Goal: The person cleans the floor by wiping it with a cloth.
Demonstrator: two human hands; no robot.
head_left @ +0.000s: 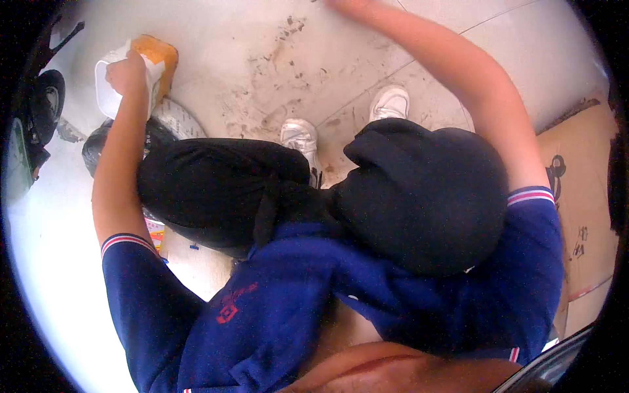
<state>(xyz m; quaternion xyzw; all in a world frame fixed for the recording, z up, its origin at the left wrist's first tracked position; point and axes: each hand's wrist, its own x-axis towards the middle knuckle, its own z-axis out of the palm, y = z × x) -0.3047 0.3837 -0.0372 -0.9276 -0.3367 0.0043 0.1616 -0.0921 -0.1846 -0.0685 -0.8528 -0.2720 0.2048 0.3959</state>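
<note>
gripping the container: left hand (pixel 128 72), fingers closed on the white side of it; the wrist lies over its lower part.
container (pixel 162 57): white and orange-yellow, four-cornered with rounded corners, at the upper left, beyond the left knee. contents, if any, cannot be told.
pale round object (pixel 180 119): just below the container, near the left knee; partly hidden by forearm and trousers.
black bag-like item (pixel 97 143): glossy, beside the left forearm, which crosses in front of part of it.
black round item (pixel 51 98): at the far left, apart from the container.
green item (pixel 21 157): far left, below the black round item, partly lost in the dark border.
bright packet (pixel 156 230): red, yellow and white, mostly hidden between left arm and trousers.
floor (pixel 223 59): pale tiles, dark smears between container and right arm.
white shoes (pixel 300 135): a pair, apart, beyond the knees.
black trousers (pixel 426 196): knees spread, blocking much of the floor nearer the body.
right hand (pixel 347 4): cut by the top edge, arm reaching forward, well apart from the container; open or closed, cannot tell.
navy shirt (pixel 288 281): red emblem, striped cuffs; fills the lower view.
cardboard (pixel 583 164): brown, black marks, beyond the right sleeve.
</note>
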